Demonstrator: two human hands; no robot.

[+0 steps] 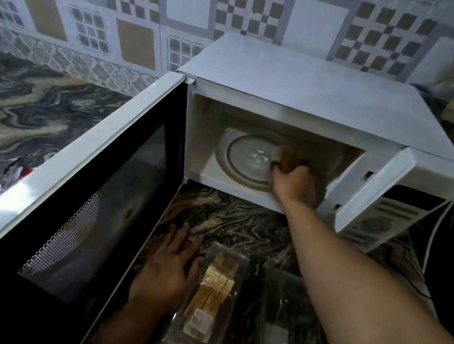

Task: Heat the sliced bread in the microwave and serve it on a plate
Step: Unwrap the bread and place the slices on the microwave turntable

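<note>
Right hand point(294, 182) inside microwave point(303, 101), fingers grasping 1 bread slice point(289, 157) over the glass turntable point(247, 157); slice blurred, long axis unclear. Left hand point(170, 268) released, flat on bench point(236, 220); bread tray point(213, 292) just right of it, long axis pointing toward microwave.

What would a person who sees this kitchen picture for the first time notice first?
First, the white microwave standing open in the middle, its dark door swung wide to the left. The right hand reaches inside, holding a brown piece of bread over the glass turntable. In front, the left hand rests flat on the marbled counter beside a clear bread package.
</note>
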